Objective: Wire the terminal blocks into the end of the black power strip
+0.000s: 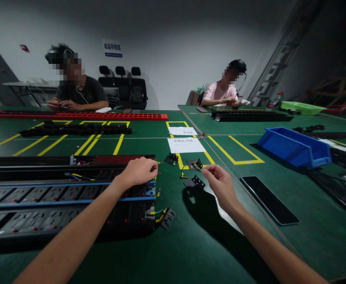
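Note:
Several long black socket strips [81, 193] lie side by side at the left, wires coming out of their right ends. My left hand [140, 170] is over the right end of the strips, its fingers curled together; what they grip, if anything, is too small to tell. My right hand [219, 181] pinches a thin wire beside a small black bracket [194, 165]. Another black bracket [197, 182] lies just below, and one more [172, 159] is further left. A black end bracket [168, 218] with a green wire sits at the nearest strip's end.
A phone [269, 200] lies right of my right hand. Further right stands a blue bin [297, 148]. White paper sheets [186, 145] are beyond the brackets. Two people sit across the green table [220, 138], near a red rack [131, 115] and black channels [250, 115].

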A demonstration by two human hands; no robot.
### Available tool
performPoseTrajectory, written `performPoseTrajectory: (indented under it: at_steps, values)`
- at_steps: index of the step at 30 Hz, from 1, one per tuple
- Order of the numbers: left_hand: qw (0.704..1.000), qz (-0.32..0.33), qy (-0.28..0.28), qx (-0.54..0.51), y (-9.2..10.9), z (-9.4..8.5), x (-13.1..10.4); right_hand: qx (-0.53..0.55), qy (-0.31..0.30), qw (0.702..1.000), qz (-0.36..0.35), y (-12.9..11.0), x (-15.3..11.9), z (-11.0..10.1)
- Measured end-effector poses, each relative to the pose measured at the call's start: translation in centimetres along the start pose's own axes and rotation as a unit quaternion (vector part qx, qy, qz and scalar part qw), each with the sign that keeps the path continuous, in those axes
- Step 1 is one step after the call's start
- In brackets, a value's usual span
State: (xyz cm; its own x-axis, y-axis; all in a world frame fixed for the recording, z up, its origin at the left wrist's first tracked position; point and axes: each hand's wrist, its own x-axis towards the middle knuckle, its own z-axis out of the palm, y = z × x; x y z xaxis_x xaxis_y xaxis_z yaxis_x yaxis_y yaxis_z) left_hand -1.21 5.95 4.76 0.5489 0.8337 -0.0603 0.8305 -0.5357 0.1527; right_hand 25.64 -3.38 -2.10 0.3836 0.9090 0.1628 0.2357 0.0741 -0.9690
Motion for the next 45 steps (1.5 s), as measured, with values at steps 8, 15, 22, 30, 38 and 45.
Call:
performPoseTrajectory:
  at_steps: [8, 15, 22, 30, 38, 45]
  values:
    - [1.0, -0.006, 0.015, -0.005, -0.3, 0.2, 0.1, -0.296, -0.068, 0.938, -0.168, 1.1, 0.6, -1.4]
    - [1.0, -0.013, 0.018, -0.006, -0.3, 0.3, 0.2, -0.323, -0.129, 0.917, -0.196, 1.3, 0.2, -1.0]
    - [0.999, -0.022, 0.03, 0.022, -0.4, 0.6, 0.2, -0.235, -0.214, 0.925, -0.209, 0.0, -1.2, -0.1]
    - [0.997, -0.028, 0.02, 0.069, -0.1, 1.3, 0.2, -0.274, -0.23, 0.9, -0.248, -0.4, -1.7, -0.1]
    - [0.997, -0.02, 0.024, 0.069, 0.0, 1.8, 0.3, -0.31, -0.221, 0.888, -0.258, 0.7, -1.4, -0.2]
    - [0.998, -0.016, 0.02, 0.064, -0.1, 2.0, 0.3, -0.316, -0.234, 0.887, -0.243, 0.8, -0.9, -0.3]
